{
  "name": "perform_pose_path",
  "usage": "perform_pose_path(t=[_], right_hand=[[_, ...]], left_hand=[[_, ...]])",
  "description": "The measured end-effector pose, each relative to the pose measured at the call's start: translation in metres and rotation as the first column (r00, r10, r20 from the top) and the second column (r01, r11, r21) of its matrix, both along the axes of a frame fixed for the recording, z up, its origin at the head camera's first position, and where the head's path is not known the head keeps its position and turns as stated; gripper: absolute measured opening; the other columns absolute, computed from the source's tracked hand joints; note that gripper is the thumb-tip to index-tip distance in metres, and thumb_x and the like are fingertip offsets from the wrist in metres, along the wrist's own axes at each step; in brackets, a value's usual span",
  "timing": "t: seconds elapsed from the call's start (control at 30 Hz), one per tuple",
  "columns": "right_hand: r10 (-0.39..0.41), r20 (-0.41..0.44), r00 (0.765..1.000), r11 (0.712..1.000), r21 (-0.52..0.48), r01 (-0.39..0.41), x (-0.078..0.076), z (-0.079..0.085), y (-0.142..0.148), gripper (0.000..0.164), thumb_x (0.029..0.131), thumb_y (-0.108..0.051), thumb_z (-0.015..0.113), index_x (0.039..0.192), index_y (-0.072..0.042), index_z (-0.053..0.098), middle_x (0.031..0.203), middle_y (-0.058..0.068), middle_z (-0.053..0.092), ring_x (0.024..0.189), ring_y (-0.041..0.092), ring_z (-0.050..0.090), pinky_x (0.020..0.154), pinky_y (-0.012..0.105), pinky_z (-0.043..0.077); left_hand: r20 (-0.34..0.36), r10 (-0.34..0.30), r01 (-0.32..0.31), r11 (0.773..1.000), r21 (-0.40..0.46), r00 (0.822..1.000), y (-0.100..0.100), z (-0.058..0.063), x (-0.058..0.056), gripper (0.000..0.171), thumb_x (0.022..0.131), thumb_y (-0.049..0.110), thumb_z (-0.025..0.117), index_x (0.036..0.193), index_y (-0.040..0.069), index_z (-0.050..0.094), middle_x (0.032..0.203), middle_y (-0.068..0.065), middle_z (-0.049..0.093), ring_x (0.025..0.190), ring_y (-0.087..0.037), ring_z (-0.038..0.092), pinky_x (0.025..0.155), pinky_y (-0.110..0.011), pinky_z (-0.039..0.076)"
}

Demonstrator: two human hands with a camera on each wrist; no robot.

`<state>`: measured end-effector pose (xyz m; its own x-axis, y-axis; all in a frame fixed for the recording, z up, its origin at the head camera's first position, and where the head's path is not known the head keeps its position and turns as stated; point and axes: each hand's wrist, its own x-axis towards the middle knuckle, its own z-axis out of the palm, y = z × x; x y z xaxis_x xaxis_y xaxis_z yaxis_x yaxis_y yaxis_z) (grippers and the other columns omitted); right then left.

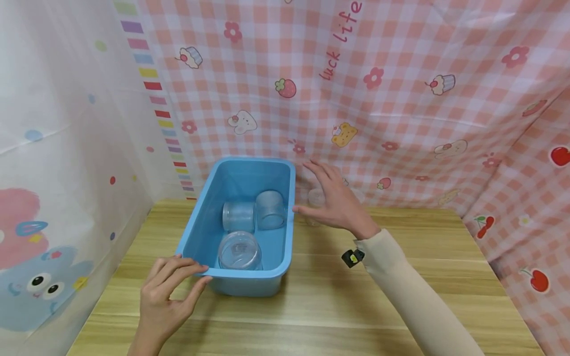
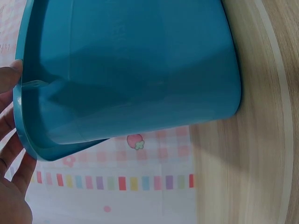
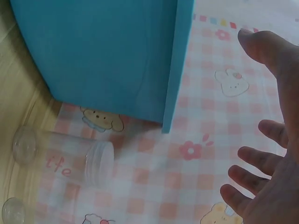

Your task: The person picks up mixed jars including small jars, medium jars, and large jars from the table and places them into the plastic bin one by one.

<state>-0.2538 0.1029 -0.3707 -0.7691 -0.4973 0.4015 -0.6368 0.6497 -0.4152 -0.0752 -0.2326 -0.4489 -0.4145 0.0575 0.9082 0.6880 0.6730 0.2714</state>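
Note:
A light blue plastic bin stands on the table with several clear jars inside; one jar lies near its front wall, and another jar rests on its side farther back. My left hand pinches the rim at the front left corner, the thumb on the outer side. Beside the right rim, my right hand has its fingers spread and holds nothing; its thumb tip is close to the rim. Behind that hand a clear jar stands on the table, partly hidden in the head view.
A second clear jar is partly visible at the edge of the right wrist view. The wood-grain table meets a pink checked cloth at the back and a white printed cloth at the left.

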Motion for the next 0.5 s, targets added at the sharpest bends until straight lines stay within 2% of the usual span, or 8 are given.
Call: perform_pose_path(t=[0.23, 0.5], right_hand=[[-0.03, -0.04, 0.999, 0.999, -0.018, 0.029, -0.004, -0.007, 0.01, 0.102, 0.079, -0.053, 0.085, 0.161, -0.02, 0.033, 0.167, 0.009, 0.031, 0.149, 0.035, 0.032, 0.116, 0.061, 0.037], [-0.122, 0.004, 0.993, 0.991, -0.05, 0.122, -0.011, -0.016, 0.023, 0.105, 0.079, -0.056, 0.084, 0.162, -0.024, 0.029, 0.169, 0.007, 0.027, 0.151, 0.037, 0.028, 0.117, 0.064, 0.035]], left_hand=[[0.001, 0.003, -0.003, 1.0, -0.001, 1.0, 0.0, 0.001, 0.0, 0.042, 0.096, 0.042, 0.073, 0.083, 0.003, 0.078, 0.081, -0.012, 0.071, 0.081, -0.024, 0.054, 0.104, -0.015, 0.042], [0.001, 0.003, -0.003, 1.0, -0.003, 1.0, 0.0, 0.001, 0.001, 0.041, 0.096, 0.042, 0.073, 0.083, 0.003, 0.078, 0.081, -0.012, 0.071, 0.08, -0.024, 0.054, 0.104, -0.016, 0.042]])
